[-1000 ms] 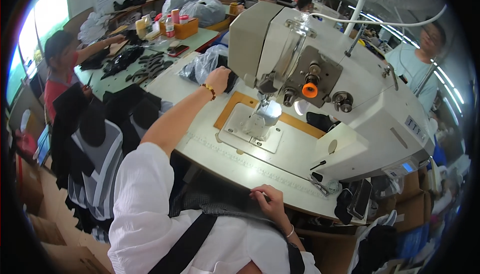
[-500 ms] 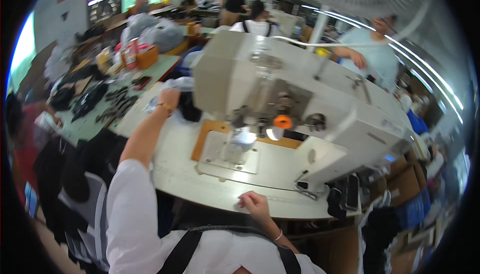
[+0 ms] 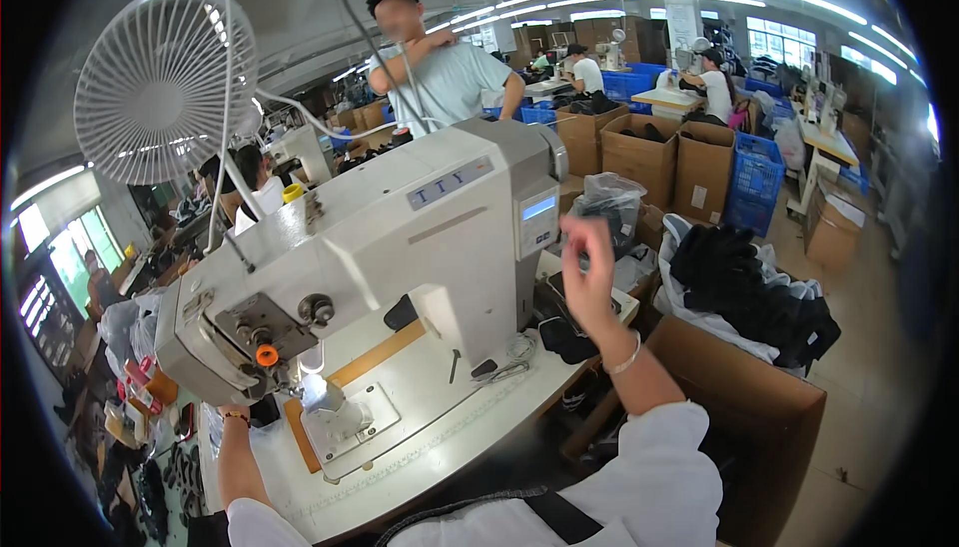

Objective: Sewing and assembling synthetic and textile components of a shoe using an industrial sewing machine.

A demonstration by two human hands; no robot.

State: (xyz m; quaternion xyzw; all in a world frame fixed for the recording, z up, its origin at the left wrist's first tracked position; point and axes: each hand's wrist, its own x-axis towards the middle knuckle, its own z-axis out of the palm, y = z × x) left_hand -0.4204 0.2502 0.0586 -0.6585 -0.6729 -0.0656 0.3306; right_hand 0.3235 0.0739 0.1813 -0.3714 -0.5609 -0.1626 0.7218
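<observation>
The right hand (image 3: 587, 269) hangs open, empty, beside the white post-bed sewing machine (image 3: 400, 237), which hides the left hand; brown cardboard boxes (image 3: 667, 152) stand behind.

Left hand is totally hidden behind the sewing machine (image 3: 380, 247), only the forearm shows. Right hand (image 3: 589, 272) is a motion-blurred smear, fingers impossible to make out.

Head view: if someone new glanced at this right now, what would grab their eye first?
The big white sewing machine fills the middle, tilted across its white table, with an orange knob at its needle end on the left. The right hand is raised, empty and blurred, beside the machine's panel, while the left hand is hidden behind the machine's head. A white fan hangs upper left, and a pile of black pieces lies on the right.
</observation>
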